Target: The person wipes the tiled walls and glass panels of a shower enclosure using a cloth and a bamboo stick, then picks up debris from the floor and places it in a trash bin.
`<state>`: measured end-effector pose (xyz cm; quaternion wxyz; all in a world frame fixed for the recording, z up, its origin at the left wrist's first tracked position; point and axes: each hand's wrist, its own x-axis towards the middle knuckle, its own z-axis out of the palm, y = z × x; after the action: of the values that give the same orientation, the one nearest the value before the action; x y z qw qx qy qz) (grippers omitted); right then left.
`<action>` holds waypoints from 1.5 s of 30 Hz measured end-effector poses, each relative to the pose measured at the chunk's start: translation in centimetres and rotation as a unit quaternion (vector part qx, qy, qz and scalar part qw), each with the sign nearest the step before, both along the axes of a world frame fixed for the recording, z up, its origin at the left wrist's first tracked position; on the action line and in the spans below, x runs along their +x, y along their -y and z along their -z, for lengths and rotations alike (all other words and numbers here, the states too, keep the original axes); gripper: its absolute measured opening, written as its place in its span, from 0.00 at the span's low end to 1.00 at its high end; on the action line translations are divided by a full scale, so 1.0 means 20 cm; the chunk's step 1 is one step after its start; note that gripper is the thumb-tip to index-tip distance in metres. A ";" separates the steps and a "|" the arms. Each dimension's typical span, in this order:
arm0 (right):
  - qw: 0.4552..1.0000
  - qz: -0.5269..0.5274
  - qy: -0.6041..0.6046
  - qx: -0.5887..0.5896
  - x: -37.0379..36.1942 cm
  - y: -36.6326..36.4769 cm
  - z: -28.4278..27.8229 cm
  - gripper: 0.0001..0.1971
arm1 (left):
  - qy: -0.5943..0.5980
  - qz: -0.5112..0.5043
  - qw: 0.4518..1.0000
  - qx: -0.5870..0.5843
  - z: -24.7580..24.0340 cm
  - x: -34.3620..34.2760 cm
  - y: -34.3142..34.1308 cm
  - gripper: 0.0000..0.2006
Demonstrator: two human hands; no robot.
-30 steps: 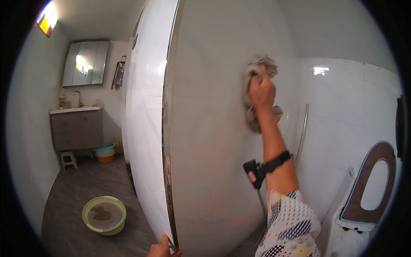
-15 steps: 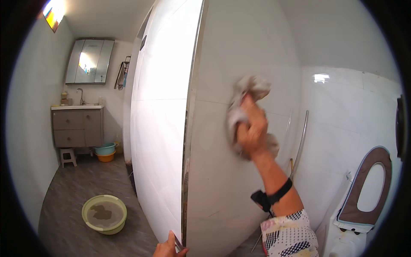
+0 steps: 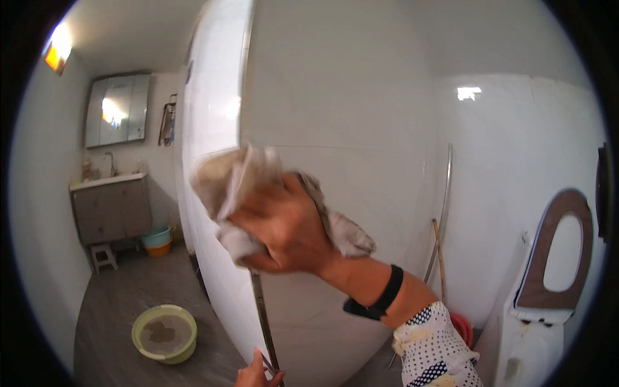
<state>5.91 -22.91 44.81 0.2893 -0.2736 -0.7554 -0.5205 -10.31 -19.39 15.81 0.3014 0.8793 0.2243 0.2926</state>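
Note:
My right hand (image 3: 290, 226) is closed around a bunched, beige-grey cloth (image 3: 242, 177), which is blurred by motion. It is at the corner of a white tiled wall (image 3: 216, 174), in front of the metal-trimmed edge; I cannot tell whether the cloth touches it. One end of the cloth hangs out to the right of my wrist. Low at the bottom, my left hand (image 3: 255, 373) is partly in view beside the same wall edge. Its fingers are bent around a thin greyish strip that I cannot make out.
A yellow-green basin (image 3: 191, 348) of murky water stands on the grey floor at left. Farther back are a vanity cabinet (image 3: 109, 209), a stool (image 3: 104, 258) and stacked basins (image 3: 158, 238). At right are a toilet (image 3: 529, 342) with raised seat, leaning poles (image 3: 441, 258) and a red container (image 3: 461, 327).
My right hand has swept the cloth left and downward, from the grey wall face to the corner. The view has shifted a little; my left hand stays by the wall's edge.

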 end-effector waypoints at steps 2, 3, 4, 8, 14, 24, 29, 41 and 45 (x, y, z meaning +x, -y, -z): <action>0.995 -0.030 -0.072 0.063 0.08 -0.03 -0.18 0.27 | -0.016 0.002 1.000 0.007 0.01 0.03 0.01 0.35; 0.979 -0.036 -0.110 0.168 0.15 -0.03 -0.31 0.24 | -0.013 -0.005 1.000 0.011 0.02 0.05 0.02 0.35; 0.958 -0.012 -0.129 0.254 0.28 -0.06 -0.43 0.25 | -0.010 -0.018 1.000 0.014 0.02 0.07 0.03 0.35; 0.984 0.015 -0.164 0.061 0.15 -0.01 -0.12 0.25 | 0.006 -0.055 0.998 -0.007 -0.03 0.03 0.07 0.32; 0.988 -0.057 -0.066 -0.125 0.22 0.11 0.96 0.20 | 0.027 -0.025 0.999 0.010 0.01 0.05 0.07 0.30; 0.841 0.158 -0.456 0.244 1.59 0.23 0.05 0.22 | 0.015 -0.006 0.999 0.032 0.01 0.12 0.08 0.22; 0.563 0.128 -0.805 0.141 1.89 0.22 1.10 0.24 | -0.011 -0.038 0.999 -0.023 0.03 0.13 0.05 0.20; 0.947 0.095 -0.305 0.039 0.83 0.18 0.63 0.35 | 0.028 -0.016 0.999 -0.033 0.02 0.12 0.07 0.17; 0.892 0.106 -0.404 0.172 1.25 0.17 0.28 0.31 | -0.014 -0.071 0.988 -0.138 -0.01 0.15 0.13 0.15</action>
<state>30.93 -26.22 39.21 0.5552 -0.4850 -0.4379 -0.5145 -7.24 -21.90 16.08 0.3953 0.8152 0.3282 0.2674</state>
